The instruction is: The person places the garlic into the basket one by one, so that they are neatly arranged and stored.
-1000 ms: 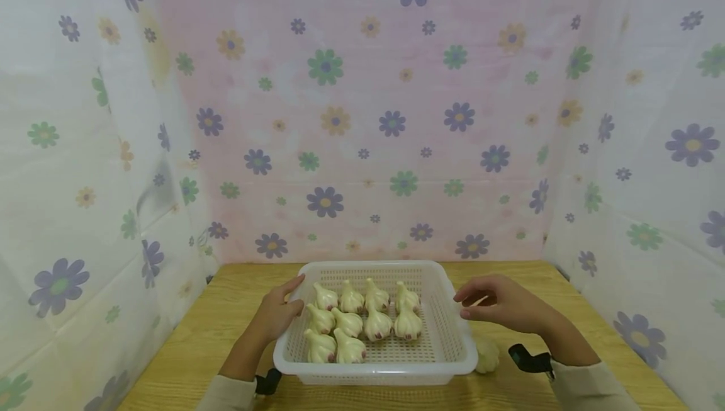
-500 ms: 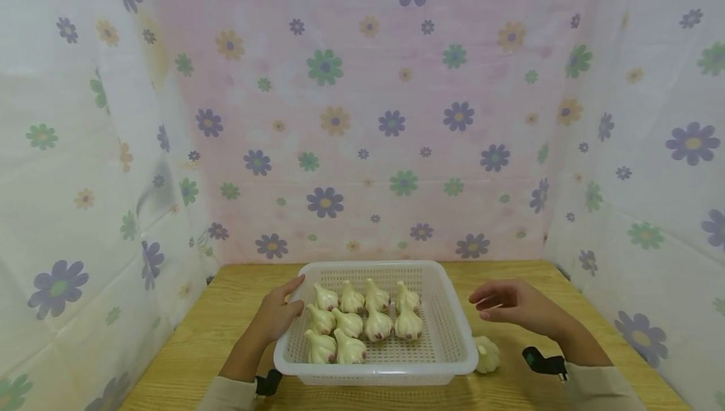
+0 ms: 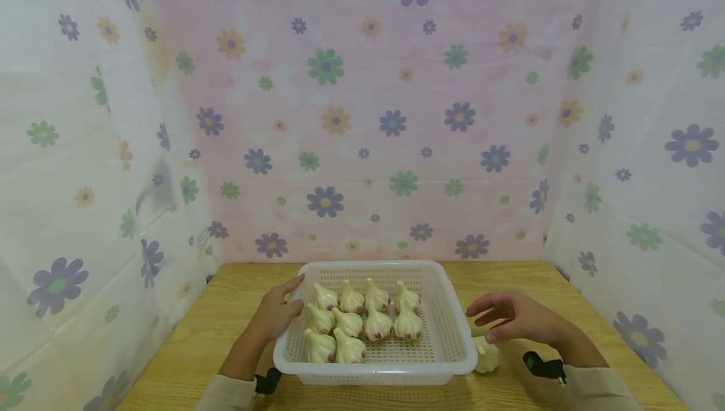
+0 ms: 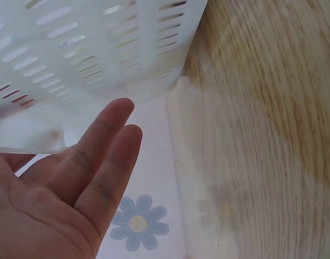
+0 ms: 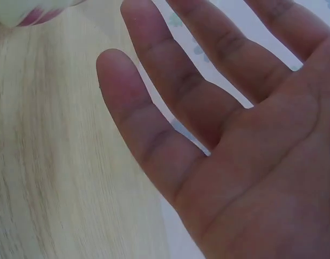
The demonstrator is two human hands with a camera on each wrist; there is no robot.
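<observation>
A white plastic basket (image 3: 376,369) with slotted walls stands on the table, holding several garlic bulbs (image 3: 378,325) in rows. At its left rim is my left hand (image 3: 274,316), thumb over the rim and other fingers outside; in the left wrist view two straight fingers (image 4: 103,172) lie along the slotted wall. To the right of the basket my right hand (image 3: 521,318) hovers with spread fingers and holds nothing. Just below its thumb, a single garlic bulb (image 3: 486,355) lies on the table against the basket's right side, partly hidden by the rim.
The wooden table (image 3: 192,348) is enclosed at the back and both sides by flower-printed cloth (image 3: 362,146). A black wrist device (image 3: 544,365) sits below the right hand. The basket's right part shows bare slotted floor (image 3: 426,349).
My right hand has moved right, away from the basket's rim, then lowered toward the lone garlic bulb. The left hand and basket have stayed in place.
</observation>
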